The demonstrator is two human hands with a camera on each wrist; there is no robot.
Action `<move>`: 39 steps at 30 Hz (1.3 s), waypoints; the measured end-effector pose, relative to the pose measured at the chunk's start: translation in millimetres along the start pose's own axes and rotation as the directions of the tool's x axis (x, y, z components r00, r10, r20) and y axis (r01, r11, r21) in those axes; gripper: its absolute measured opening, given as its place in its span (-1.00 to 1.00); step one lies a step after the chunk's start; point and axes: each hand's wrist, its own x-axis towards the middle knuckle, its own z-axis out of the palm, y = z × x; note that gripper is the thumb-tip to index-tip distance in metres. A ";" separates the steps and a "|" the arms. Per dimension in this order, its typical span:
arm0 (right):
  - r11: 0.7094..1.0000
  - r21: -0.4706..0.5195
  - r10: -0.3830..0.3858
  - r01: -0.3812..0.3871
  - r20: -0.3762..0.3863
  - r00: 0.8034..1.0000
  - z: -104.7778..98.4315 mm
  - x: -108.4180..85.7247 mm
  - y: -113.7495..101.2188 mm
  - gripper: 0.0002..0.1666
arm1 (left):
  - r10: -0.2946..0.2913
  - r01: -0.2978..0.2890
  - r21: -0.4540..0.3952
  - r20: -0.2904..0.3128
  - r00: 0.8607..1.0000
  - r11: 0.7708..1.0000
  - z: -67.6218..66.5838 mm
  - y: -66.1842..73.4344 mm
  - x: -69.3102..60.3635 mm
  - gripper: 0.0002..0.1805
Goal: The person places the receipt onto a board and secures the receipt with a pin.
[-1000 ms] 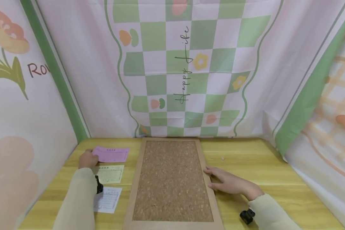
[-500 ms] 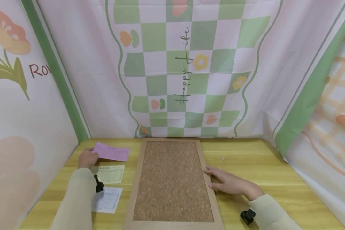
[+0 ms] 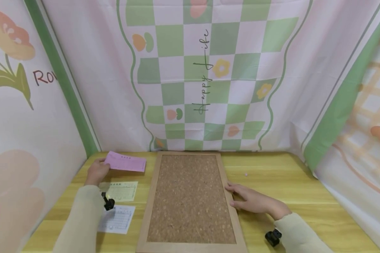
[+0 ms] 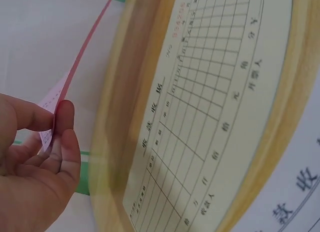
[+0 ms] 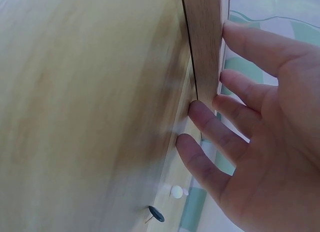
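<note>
My left hand (image 3: 97,171) pinches the left end of a pink receipt slip (image 3: 126,162) between thumb and fingertips. Seen edge-on in the left wrist view, the pink slip stands clear of the table. A pale yellow receipt slip (image 4: 200,117) with a printed grid lies flat below that hand. Closer to me lies a white receipt slip (image 3: 118,219), partly covered by the left sleeve. My right hand (image 3: 253,198) touches the right edge of a wood-framed cork board (image 3: 190,196), fingers spread and fairly straight. In the right wrist view its fingertips meet the frame's side (image 5: 202,36).
A dark-headed thumbtack (image 5: 156,213) lies on the table right of the board. Beside it are a small white round piece (image 5: 176,192) and a tiny pink piece (image 3: 246,174). A checked curtain (image 3: 206,88) hangs behind the table's far edge.
My left hand has lifted the pink slip off the table and moved it a little away from me and to the right. The right hand and the board stay put.
</note>
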 end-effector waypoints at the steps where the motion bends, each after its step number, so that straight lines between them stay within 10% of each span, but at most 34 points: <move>1: 1.000 -0.002 0.001 -0.001 -0.001 1.000 0.0 0.3 0.2 -0.22 | 0.000 0.000 -0.013 -0.001 1.000 1.000 0.2 1.1 -0.3 -0.33; 25: 0.996 -0.079 -0.034 0.032 -0.029 0.999 -4.4 4.2 -2.5 -0.23 | 0.044 -0.035 -0.321 0.022 0.999 0.946 19.5 22.1 -8.3 -0.34; 39: 0.992 -0.118 -0.043 0.037 -0.050 0.998 -10.2 10.0 -7.5 -0.37 | 0.052 -0.028 -0.367 0.056 0.997 0.930 40.3 32.7 -18.9 -0.35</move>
